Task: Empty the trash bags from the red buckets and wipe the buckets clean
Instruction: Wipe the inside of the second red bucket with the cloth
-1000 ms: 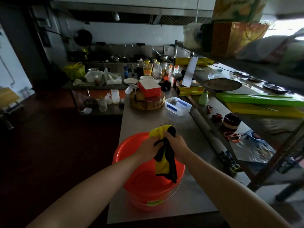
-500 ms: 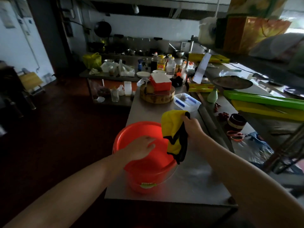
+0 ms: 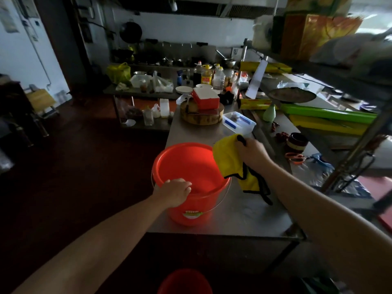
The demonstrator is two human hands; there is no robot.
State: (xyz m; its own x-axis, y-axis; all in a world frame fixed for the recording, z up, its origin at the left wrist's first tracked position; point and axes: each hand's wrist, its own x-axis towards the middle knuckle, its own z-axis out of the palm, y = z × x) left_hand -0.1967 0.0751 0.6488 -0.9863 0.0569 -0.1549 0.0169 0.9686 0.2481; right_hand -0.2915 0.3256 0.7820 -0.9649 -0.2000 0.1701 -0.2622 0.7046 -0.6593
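Observation:
A red bucket (image 3: 186, 164) stands on the steel table (image 3: 250, 217) near its front left corner, with nothing visible inside. My left hand (image 3: 174, 190) grips its near rim, fingers curled over the edge. My right hand (image 3: 251, 152) holds a yellow cloth with black trim (image 3: 230, 160) at the bucket's right rim; the cloth drapes over the rim and hangs down outside. A second red bucket (image 3: 185, 282) shows at the bottom edge, on the floor below the table.
Farther along the table sit a clear plastic box (image 3: 238, 123), a round wooden block with a red-and-white box (image 3: 201, 112) on it, bottles and plates. A metal rack (image 3: 350, 158) with green and yellow boards lines the right. Dark floor lies to the left.
My left hand left the cloth and moved to the bucket's near rim. My right hand carried the cloth from above the bucket's middle to its right rim.

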